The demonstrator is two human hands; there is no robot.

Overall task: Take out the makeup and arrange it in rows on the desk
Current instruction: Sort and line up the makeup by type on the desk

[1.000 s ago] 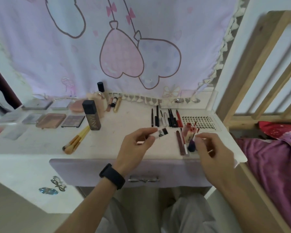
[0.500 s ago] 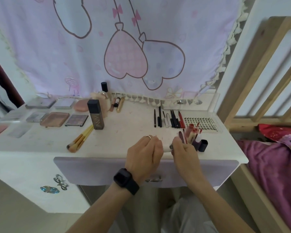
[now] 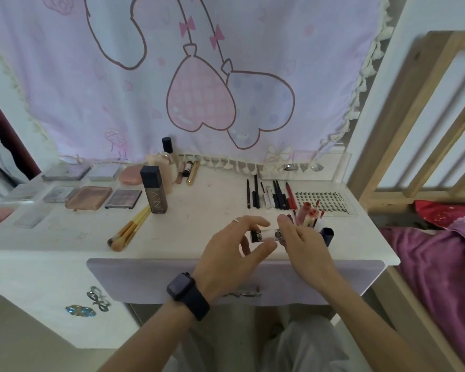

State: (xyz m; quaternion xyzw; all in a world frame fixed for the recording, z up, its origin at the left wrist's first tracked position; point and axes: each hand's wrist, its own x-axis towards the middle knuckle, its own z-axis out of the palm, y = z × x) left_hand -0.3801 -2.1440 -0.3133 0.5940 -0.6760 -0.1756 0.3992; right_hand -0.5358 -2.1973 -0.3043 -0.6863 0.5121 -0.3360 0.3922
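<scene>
Both hands meet over the desk (image 3: 199,216) near its front edge, right of the middle. The left hand (image 3: 234,253), with a black watch on the wrist and a ring on one finger, pinches a small tube (image 3: 261,235) between thumb and fingertips, its other fingers loosely spread; the right hand (image 3: 302,245) pinches the tube's capped end, so the tube bridges the two hands just above the surface. Behind the right hand's fingers a cluster of red and pink lip sticks (image 3: 308,214) stands up, with a dark blue cap (image 3: 328,234) beside it; whether that hand holds them I cannot tell.

Counted on the surface: about seven pencils and pens (image 3: 269,196) in a row toward the rear right corner; one lash tray (image 3: 325,201) just beside them; three slim tubes (image 3: 188,173) at the rear edge; one dark square bottle (image 3: 155,193) standing upright; nine or so palettes (image 3: 89,197) in three rows at the left; two or three brushes (image 3: 129,229), lying together.
</scene>
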